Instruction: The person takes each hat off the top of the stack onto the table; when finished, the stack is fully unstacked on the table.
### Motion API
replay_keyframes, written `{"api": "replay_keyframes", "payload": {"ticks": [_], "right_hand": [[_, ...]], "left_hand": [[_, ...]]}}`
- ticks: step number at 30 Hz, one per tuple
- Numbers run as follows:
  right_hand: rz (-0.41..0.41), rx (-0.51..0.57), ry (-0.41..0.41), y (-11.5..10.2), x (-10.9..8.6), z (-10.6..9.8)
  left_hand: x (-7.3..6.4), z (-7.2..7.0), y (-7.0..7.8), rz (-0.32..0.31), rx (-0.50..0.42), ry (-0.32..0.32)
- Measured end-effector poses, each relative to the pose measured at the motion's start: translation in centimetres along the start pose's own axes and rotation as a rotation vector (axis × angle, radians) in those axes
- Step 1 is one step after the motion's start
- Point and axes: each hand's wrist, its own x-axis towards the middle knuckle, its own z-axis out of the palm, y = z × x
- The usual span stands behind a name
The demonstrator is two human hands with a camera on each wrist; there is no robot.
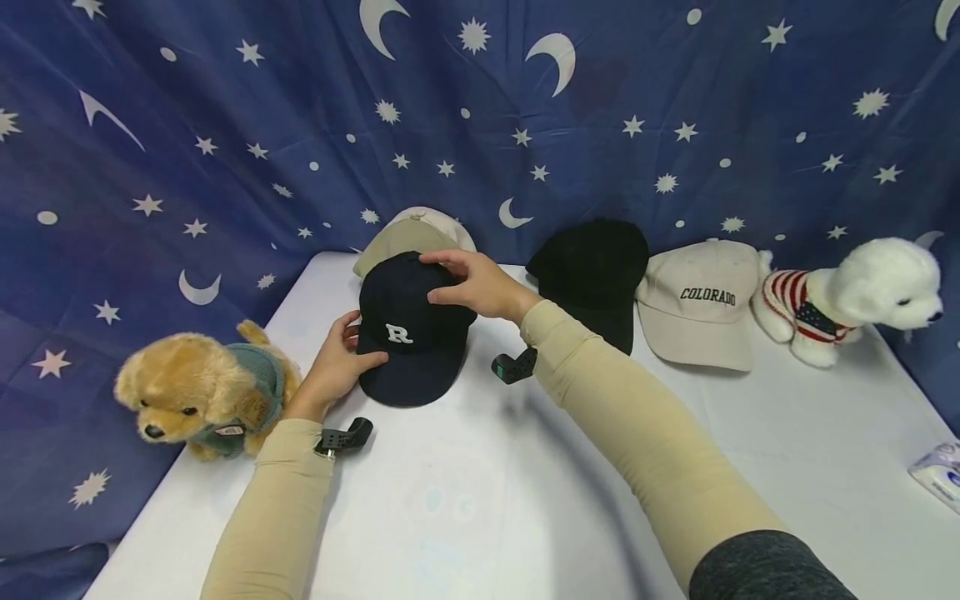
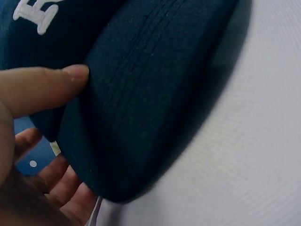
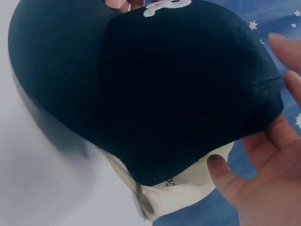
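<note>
A navy baseball cap (image 1: 416, 371) with a white letter R on its front is tilted over the table, brim toward me. My left hand (image 1: 330, 371) pinches the brim's left side, where it meets the crown; in the left wrist view its thumb (image 2: 51, 87) lies on top and the other fingers are beneath. Over the crown's back right side is my right hand (image 1: 483, 287), thumb and fingers spread. The right wrist view shows its fingertips right at the cap's back edge and the thumb (image 3: 225, 176) apart from the crown. An olive-beige cap (image 1: 408, 237) stands close behind.
A white cap (image 1: 450, 225) sits at the back, behind the olive-beige one. To the right stand a black cap (image 1: 592, 267), a beige COLORADO cap (image 1: 701, 308) and a white plush dog (image 1: 877, 283). On the left is a golden plush dog (image 1: 180, 387). A pack (image 1: 941, 475) lies far right.
</note>
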Motion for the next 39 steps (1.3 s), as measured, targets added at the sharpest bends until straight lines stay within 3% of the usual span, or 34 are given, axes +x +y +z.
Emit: {"api": "replay_keyframes", "payload": {"ticks": [6,12,20,27,39], "right_hand": [[-0.025,-0.048,0.019,-0.5,-0.5,-0.4],[-0.015,-0.067,0.041,-0.7,-1.1,-0.8],[0.007,-0.067,0.077,-1.0,-2.1,-1.3],[0.028,-0.070,0.117,-1.5,-3.3,-2.2],[0.045,-0.166,0.166,-2.1,-5.8,-4.4]], "left_hand": [[-0.2,0.1,0.1,0.015,0.021,-0.040],[-0.7,0.1,0.8,0.029,0.105,-0.045],[-1.3,0.5,1.6,0.051,0.145,-0.037],[-2.2,1.1,2.6,0.086,0.129,-0.053],[-2.9,2.6,4.2,0.171,0.098,-0.108]]}}
